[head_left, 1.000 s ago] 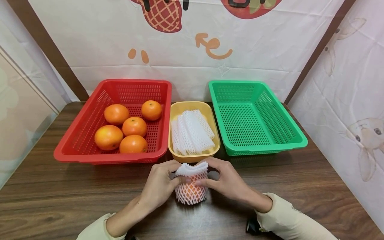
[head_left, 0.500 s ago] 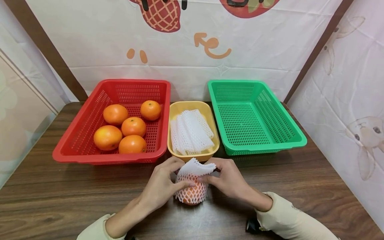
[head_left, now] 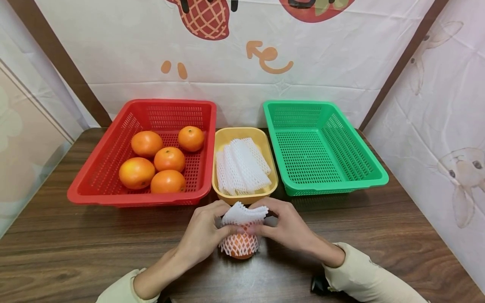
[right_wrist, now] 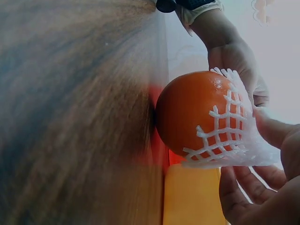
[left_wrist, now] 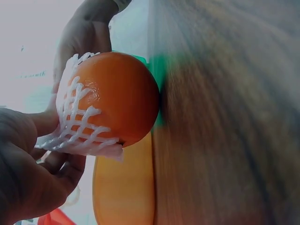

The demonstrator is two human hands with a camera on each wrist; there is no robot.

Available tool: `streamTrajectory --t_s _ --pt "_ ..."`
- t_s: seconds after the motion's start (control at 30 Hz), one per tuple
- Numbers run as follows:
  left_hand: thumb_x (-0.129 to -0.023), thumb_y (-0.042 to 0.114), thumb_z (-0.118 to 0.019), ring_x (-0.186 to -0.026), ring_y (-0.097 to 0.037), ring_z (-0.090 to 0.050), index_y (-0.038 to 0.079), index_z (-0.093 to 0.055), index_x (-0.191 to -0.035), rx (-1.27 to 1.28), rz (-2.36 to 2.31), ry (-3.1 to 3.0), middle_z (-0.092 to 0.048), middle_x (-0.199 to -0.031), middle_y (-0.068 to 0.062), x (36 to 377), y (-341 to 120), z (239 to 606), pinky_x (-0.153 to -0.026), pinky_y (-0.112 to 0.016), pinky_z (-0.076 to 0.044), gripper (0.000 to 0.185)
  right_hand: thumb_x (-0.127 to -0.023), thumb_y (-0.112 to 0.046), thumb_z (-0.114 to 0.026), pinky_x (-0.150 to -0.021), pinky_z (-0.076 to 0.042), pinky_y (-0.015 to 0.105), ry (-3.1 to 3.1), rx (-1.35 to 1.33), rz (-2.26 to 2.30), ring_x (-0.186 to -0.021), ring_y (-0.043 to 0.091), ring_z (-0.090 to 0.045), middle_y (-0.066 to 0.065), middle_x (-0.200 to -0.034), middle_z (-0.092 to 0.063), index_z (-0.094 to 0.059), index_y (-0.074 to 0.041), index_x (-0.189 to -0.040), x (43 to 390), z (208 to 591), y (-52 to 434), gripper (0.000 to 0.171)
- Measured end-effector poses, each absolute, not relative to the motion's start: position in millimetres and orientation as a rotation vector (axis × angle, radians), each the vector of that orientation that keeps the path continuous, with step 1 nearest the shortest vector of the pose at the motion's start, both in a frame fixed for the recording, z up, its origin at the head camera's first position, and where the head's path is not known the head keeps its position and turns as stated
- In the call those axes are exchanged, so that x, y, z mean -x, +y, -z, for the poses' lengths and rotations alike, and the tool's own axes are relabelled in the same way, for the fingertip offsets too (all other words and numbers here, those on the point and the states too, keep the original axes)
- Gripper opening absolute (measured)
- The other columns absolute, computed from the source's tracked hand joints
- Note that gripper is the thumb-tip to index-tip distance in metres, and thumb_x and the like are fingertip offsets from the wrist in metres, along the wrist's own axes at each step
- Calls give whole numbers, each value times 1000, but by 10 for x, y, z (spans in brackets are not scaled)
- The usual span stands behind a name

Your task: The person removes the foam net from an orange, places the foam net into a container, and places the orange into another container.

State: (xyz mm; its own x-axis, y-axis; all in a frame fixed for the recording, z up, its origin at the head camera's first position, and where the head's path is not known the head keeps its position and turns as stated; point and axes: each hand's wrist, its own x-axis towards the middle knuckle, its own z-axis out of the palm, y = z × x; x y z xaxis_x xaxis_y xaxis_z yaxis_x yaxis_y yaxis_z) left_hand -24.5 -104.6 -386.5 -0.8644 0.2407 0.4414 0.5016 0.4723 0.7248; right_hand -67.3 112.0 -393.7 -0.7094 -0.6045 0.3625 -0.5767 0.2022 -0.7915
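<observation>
An orange (left_wrist: 119, 93) rests on the wooden table, its upper part wrapped in a white foam net sleeve (head_left: 242, 216). The lower part of the fruit is bare in both wrist views. My left hand (head_left: 202, 229) grips the sleeve from the left, thumb at the front and fingers behind. From the right, my right hand (head_left: 286, 223) pinches the sleeve the same way, the two thumbs close together at the front. Above the fruit the sleeve's loose upper end is gathered and leans right. In the right wrist view the sleeve's cut edge (right_wrist: 220, 136) crosses the orange's side.
Behind the hands stands a yellow tub (head_left: 271, 185) with several flat foam sleeves (head_left: 242, 166). To its left, a red basket (head_left: 140, 200) holds several oranges (head_left: 168, 182). A green basket (head_left: 314, 155) stands to its right. A printed cloth backdrop (head_left: 227, 84) rises behind the table.
The sleeve's lower edge has risen, so the orange's bottom now shows in the head view. Its top opening has shifted and folded to the right. Both hands stay on it.
</observation>
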Motion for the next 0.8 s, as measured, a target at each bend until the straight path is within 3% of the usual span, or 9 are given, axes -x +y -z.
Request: streamTrajectory --t_s 0.27,0.53,0.8 --pt "-66 6 -85 -86 -5 -62 14 -74 -91 661 1360 -2398 -67 -89 10 249 -1047 3855 -74 -25 -52 28 -78 -24 -80 -83 -51 30 2440 1200 1512 -95 11 -62 -10 -99 -66 -68 -18 -101 670 3943 1121 26" --pt "-65 26 -87 -92 -8 -57 17 -71 -102 694 1393 -2473 -62 -102 10 243 -1061 3860 -75 -26 -49 42 -77 -18 -81 -80 -52 29 2482 1182 1542 -94 10 -64 -11 -101 -67 -70 -16 -101 660 3930 1120 26" --pt "-62 26 -89 -97 -9 -57 15 -71 -106 699 1347 -2503 -64 -102 8 249 -1052 3852 -79 -29 -49 48 -76 -15 -81 -76 -53 28 2523 1188 1558 -88 10 -64 -11 -94 -67 -70 -16 -93 672 3934 1123 20"
